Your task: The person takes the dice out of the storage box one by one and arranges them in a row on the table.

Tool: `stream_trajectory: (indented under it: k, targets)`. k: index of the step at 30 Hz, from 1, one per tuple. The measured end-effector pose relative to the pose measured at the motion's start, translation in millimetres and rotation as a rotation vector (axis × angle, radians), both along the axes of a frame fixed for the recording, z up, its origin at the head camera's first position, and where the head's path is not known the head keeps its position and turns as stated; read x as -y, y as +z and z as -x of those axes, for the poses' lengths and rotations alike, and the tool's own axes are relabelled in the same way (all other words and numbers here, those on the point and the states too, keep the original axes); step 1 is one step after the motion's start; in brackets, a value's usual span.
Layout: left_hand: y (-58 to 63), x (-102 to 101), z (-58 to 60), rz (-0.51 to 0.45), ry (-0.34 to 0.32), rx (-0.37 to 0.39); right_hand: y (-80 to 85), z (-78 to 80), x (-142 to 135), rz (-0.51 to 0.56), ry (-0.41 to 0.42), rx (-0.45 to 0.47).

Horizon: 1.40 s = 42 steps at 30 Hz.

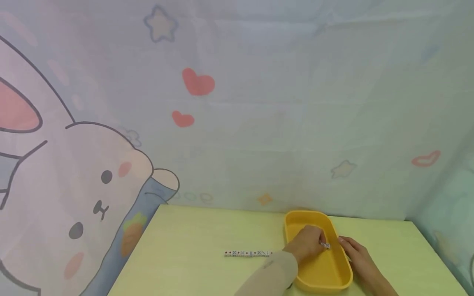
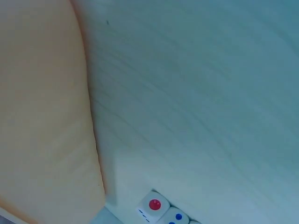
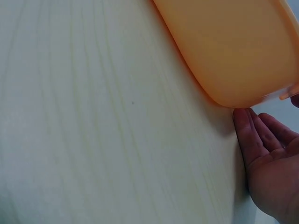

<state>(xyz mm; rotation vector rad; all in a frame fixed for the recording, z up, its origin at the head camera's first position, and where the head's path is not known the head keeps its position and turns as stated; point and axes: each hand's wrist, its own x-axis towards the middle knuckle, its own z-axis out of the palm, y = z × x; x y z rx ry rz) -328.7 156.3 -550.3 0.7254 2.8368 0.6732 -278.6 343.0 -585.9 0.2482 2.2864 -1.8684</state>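
My left hand (image 1: 306, 241) reaches into a yellow tray (image 1: 324, 282) with its fingers curled down. Small white dice (image 1: 325, 245) show at its fingertips, and it appears to pinch them; the exact contact is hidden. On the tray's right side, my right hand (image 1: 360, 258) holds the wall, thumb by the rim. The right wrist view shows this hand's fingers (image 3: 250, 133) against the outside of the tray (image 3: 233, 56). Left of the tray lies a straight row of white dice (image 1: 246, 253) with red and blue pips. Two of those dice (image 2: 154, 205) show clearly in the left wrist view.
The pale yellow-green table (image 1: 192, 234) ends at a cloth backdrop (image 1: 259, 144) printed with a rabbit, hearts and stars. My left forearm in a light sleeve (image 1: 272, 273) crosses the tray's near left side, close to the row's right end.
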Motion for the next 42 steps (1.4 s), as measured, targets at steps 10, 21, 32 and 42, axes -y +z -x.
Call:
stream_trajectory:
  k: [10, 21, 32, 42]
  targets:
    - [-0.7, 2, 0.5, -0.002, 0.021, -0.036, 0.7, 2.9, 1, -0.041, 0.013, -0.018]
    - [-3.6, 5, -8.5, 0.002, 0.066, 0.042, -3.5, -8.2, 8, -0.047, 0.009, -0.017]
    - [2.3, 16, -5.9, 0.032, 0.018, 0.035, -6.9, -8.9, 18, -0.019, -0.005, -0.044]
    - [31.5, 40, -16.3, -0.099, -0.095, -0.011, -8.1, -21.0, 19, -0.031, -0.028, -0.035]
